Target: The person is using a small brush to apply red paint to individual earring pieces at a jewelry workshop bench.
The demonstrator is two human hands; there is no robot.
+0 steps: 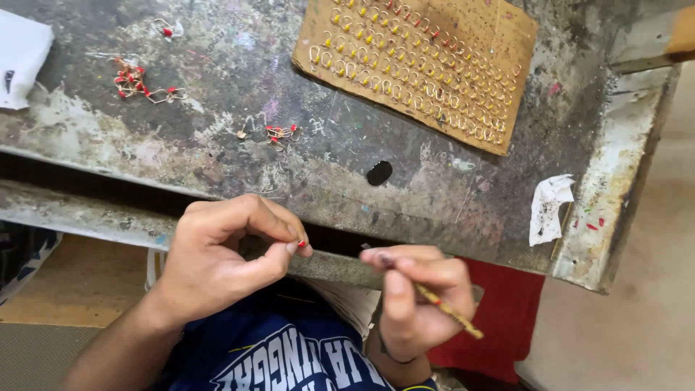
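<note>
A tiny red-tipped piece [300, 244], mostly hidden, sits pinched between thumb and forefinger of the left hand [217, 257], which curls palm-inward below the bench [239, 156] edge. Just to its right, the right hand [416, 297] grips a thin paint-flecked brush [449, 311] like a pen, fingers closed round it. Farther back lie red-tipped wire hooks [134, 81] and a cardboard sheet [521, 40] of yellow-tipped ones

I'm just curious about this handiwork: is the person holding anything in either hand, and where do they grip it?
The left hand pinches a tiny red-tipped piece between thumb and forefinger tips. The right hand grips a thin stick near its front end.
</note>
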